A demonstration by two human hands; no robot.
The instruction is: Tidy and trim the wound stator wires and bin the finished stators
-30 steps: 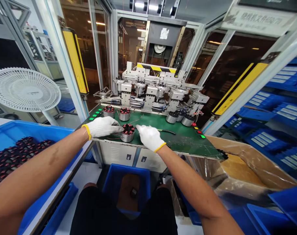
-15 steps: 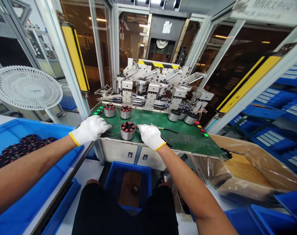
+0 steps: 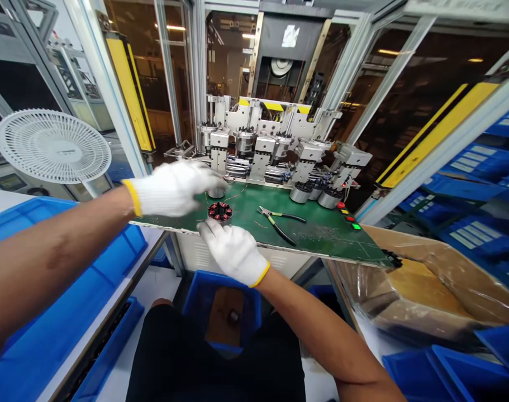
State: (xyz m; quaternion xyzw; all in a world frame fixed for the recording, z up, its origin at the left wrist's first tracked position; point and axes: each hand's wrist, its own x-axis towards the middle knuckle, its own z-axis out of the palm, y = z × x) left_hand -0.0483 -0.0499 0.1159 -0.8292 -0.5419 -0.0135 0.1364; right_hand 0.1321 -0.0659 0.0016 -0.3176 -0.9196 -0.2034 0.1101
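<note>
A round metal stator with red and black windings (image 3: 220,212) stands near the front edge of the green worktop (image 3: 275,201). My right hand (image 3: 233,248), in a white glove, has its fingertips at the stator's near side; whether they grip it cannot be made out. My left hand (image 3: 172,187), also gloved, is smeared by motion above the left of the worktop. It partly covers a second stator (image 3: 217,192) behind. Pliers with green and black handles (image 3: 277,219) lie spread on the worktop to the right.
Behind the worktop is a clamping machine (image 3: 265,145); two dark-topped stators (image 3: 300,192) stand at its right. A white fan (image 3: 55,146) and a blue bin (image 3: 86,296) are at left. A cardboard box (image 3: 426,285) sits at right, and a blue crate (image 3: 195,293) below.
My left hand has lifted and moved right and away from me, over the rear stators. My right hand has shifted left and nearer the front edge, uncovering the pliers.
</note>
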